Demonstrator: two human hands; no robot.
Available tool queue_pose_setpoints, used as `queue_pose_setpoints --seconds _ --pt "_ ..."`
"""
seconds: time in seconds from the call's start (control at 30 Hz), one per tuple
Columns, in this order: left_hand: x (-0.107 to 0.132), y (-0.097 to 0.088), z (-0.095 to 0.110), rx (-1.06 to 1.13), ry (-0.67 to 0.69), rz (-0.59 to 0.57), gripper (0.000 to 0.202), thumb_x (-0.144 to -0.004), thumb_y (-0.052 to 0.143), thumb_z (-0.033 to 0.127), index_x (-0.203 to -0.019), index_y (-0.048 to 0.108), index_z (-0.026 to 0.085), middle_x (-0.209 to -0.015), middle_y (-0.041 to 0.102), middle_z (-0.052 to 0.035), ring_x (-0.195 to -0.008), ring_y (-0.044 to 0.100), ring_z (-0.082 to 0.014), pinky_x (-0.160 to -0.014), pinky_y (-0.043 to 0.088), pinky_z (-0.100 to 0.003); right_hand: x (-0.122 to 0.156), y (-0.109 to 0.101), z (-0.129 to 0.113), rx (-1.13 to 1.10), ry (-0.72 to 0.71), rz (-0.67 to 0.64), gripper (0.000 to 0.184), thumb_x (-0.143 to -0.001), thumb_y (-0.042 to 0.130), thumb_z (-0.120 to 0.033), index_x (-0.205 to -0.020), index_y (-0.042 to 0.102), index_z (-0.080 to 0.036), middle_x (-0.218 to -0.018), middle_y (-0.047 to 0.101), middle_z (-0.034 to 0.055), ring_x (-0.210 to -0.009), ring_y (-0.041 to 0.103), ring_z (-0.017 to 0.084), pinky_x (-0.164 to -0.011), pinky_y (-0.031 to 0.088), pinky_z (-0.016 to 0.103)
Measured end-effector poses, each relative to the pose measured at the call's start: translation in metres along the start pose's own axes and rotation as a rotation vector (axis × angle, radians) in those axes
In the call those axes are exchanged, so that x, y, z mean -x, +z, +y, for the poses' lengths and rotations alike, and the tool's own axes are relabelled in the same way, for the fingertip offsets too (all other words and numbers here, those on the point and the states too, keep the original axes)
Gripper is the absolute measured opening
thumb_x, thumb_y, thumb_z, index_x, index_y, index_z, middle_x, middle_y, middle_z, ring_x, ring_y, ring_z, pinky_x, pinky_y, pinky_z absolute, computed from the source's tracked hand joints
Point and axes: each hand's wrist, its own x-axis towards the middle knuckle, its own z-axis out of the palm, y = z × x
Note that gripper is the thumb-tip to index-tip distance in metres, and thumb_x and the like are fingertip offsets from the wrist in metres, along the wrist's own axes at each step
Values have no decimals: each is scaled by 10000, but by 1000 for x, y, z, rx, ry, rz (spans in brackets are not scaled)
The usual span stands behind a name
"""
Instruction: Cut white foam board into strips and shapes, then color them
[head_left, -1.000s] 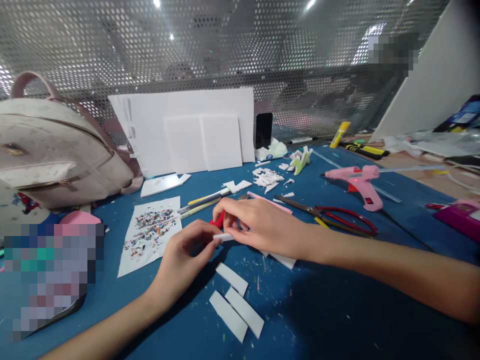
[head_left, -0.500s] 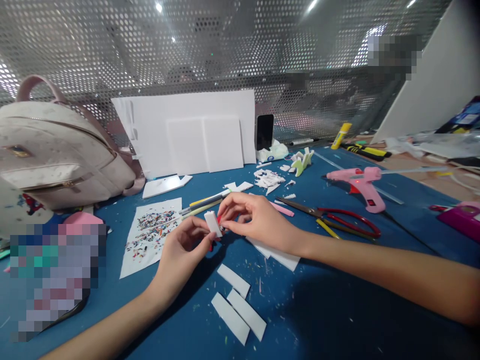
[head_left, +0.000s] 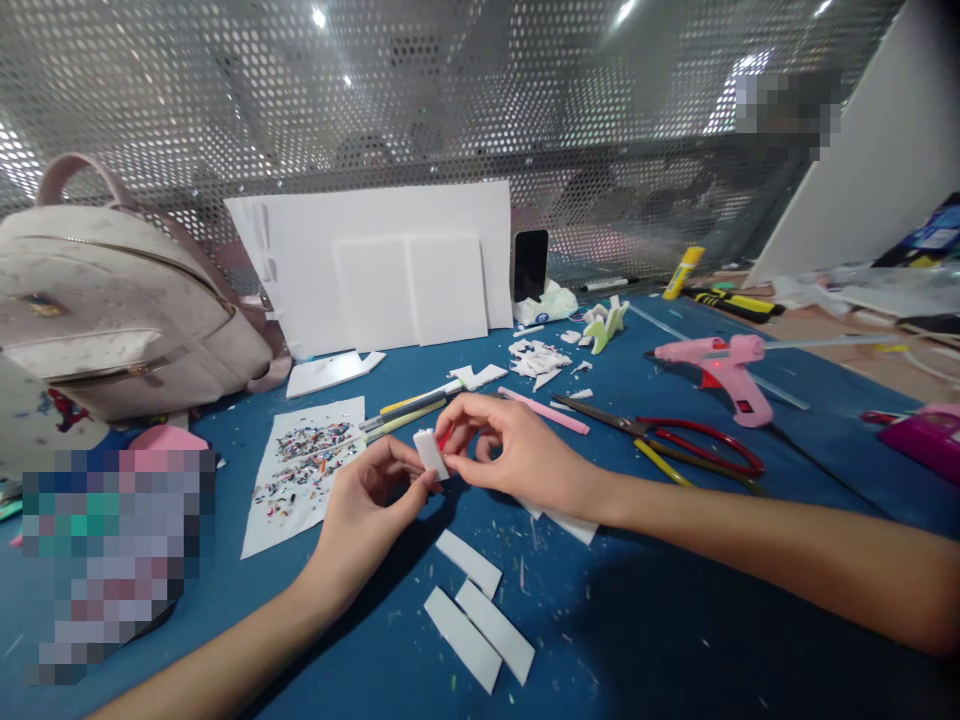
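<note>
My left hand (head_left: pixel 367 510) pinches a small white foam piece (head_left: pixel 430 452) between thumb and fingertips, just above the blue table (head_left: pixel 675 600). My right hand (head_left: pixel 510 450) meets it from the right, fingers curled around a red-handled tool (head_left: pixel 444 440) whose tip rests against the piece. Three white foam strips (head_left: pixel 480 610) lie on the table just below my hands. A larger white piece (head_left: pixel 566 522) pokes out from under my right wrist.
Red-handled scissors (head_left: pixel 675 440), a pink glue gun (head_left: pixel 720 365) and a pink strip (head_left: pixel 544 410) lie to the right. Pencils (head_left: pixel 409 408), a sheet with coloured scraps (head_left: pixel 304 470) and a pale backpack (head_left: pixel 112 300) are on the left. White boards (head_left: pixel 390 265) lean on the mesh wall behind.
The foam piece was lifted off the table and turned upright between both hands. My hands rose slightly and shifted a little left; the pink strip is now uncovered.
</note>
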Motion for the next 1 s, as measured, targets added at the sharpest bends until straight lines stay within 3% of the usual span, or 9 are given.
queue_pose_setpoints --seconds 0.1,0.2,0.37,0.5,1.0 --pt "2 1 1 -24 15 -13 154 -863 705 291 -822 603 184 -757 666 7 -689 621 -97 -675 490 -204 -1 -1 3 11 -18 -6 249 -785 631 -49 -991 590 -183 -760 620 -37 -654 590 93 -573 448 207" --pt "3 1 1 -44 32 -19 141 -873 690 291 -844 592 194 -768 658 9 -715 618 -110 -707 493 -228 -4 -7 0 21 -43 17 275 -790 618 -40 -1017 584 -192 -768 616 -41 -688 590 103 -636 467 233" --pt "3 0 -1 -68 50 -17 127 -903 657 305 -884 585 203 -779 653 4 -769 636 -133 -726 491 -249 -11 -22 -14 -2 -42 58 139 -851 665 -149 -965 594 -185 -860 677 -4 -795 670 134 -729 517 271" --pt "2 0 -1 -92 58 -13 123 -915 650 307 -898 594 198 -803 662 -6 -733 608 -121 -687 477 -240 -14 -29 -21 -4 -34 7 106 -821 700 -139 -886 624 -174 -866 689 8 -821 683 141 -750 523 275" --pt "6 -2 -2 -198 117 22 107 -933 635 300 -882 604 211 -790 604 16 -721 567 -115 -689 450 -251 -11 -40 -26 227 -33 -136 251 -776 600 -44 -976 611 -196 -792 697 -20 -711 627 118 -596 424 235"
